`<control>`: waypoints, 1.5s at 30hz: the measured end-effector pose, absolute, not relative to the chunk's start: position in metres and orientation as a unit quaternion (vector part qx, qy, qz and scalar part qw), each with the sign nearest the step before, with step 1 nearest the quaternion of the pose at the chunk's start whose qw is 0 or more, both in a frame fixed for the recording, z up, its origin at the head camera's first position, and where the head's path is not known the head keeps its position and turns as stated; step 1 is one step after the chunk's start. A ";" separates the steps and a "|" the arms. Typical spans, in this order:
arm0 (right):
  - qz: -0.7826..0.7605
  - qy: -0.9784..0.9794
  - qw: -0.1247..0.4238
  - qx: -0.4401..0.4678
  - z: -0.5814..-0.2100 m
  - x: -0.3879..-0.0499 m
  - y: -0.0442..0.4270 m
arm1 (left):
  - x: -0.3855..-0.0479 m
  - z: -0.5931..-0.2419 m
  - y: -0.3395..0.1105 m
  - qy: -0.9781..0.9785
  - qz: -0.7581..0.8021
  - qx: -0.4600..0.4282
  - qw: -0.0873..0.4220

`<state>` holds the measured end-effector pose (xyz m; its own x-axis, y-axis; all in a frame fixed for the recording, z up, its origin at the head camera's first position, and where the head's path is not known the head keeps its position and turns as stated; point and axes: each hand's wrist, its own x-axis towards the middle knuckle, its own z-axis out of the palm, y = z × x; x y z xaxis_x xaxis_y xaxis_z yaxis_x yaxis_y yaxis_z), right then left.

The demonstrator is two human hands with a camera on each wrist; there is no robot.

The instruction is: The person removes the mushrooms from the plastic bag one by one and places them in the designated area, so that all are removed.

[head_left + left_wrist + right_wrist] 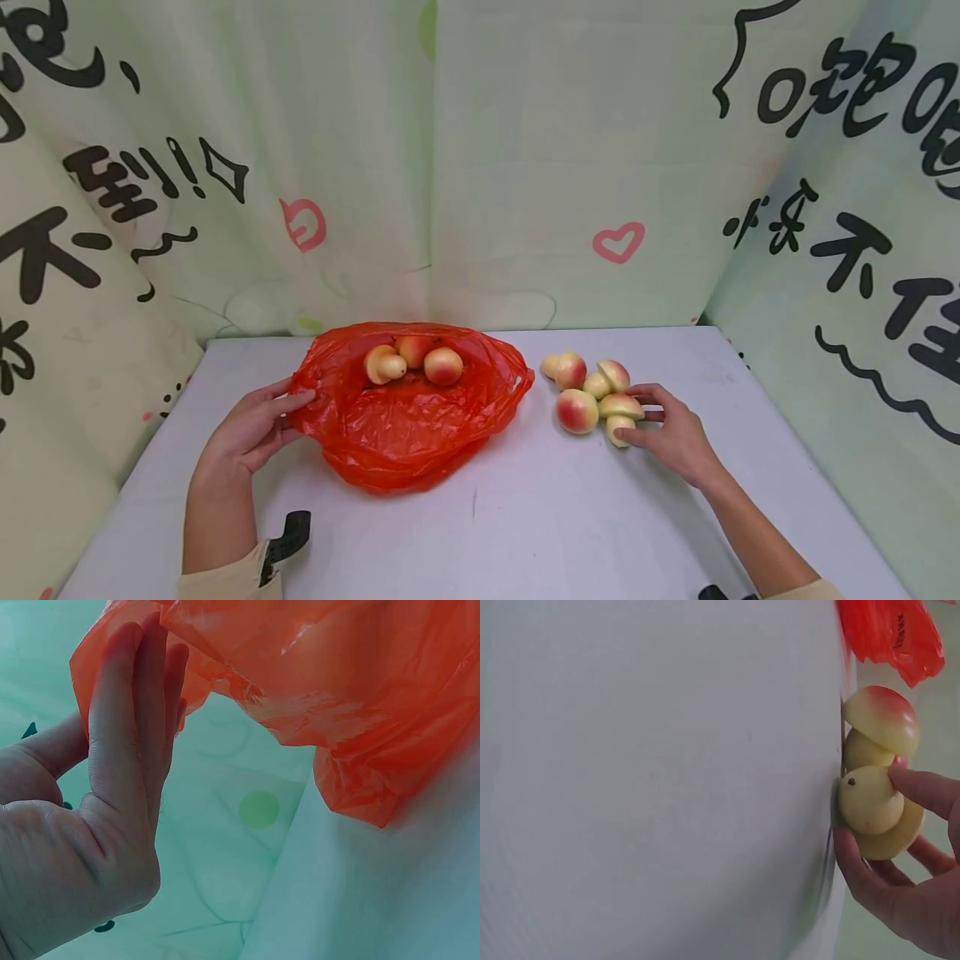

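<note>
A red plastic bag (420,433) lies spread with its mouth open on the table, and several toy mushrooms (443,367) with red-and-yellow caps sit inside it. My left hand (258,425) pinches the bag's left rim between thumb and fingers; the left wrist view shows the film (300,682) passing between them. On the right, my right hand (671,429) grips a toy mushroom (621,406) by its cap and pale stem. In the right wrist view the thumb touches the round stem end (871,801) while the fingers curl around the far side.
More toy mushrooms stand close by the right hand: one (577,412) to its left, another (611,377) behind, and one (566,369) further back near the bag. A white-covered table (480,542) lies beneath, with a printed curtain (525,167) behind and at both sides.
</note>
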<state>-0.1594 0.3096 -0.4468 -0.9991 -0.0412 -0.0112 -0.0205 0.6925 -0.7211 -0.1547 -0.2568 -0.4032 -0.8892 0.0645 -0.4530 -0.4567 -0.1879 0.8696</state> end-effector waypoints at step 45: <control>-0.448 0.877 -0.171 -0.034 -0.425 -0.158 0.253 | -0.154 -0.401 -0.258 0.613 0.753 -0.158 0.177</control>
<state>-0.1579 0.2526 -0.4250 -0.9395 0.0935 0.3295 -0.2120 0.5968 -0.7739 -0.1541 -0.2578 -0.4008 -0.8872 0.0725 -0.4556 -0.4609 -0.1847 0.8680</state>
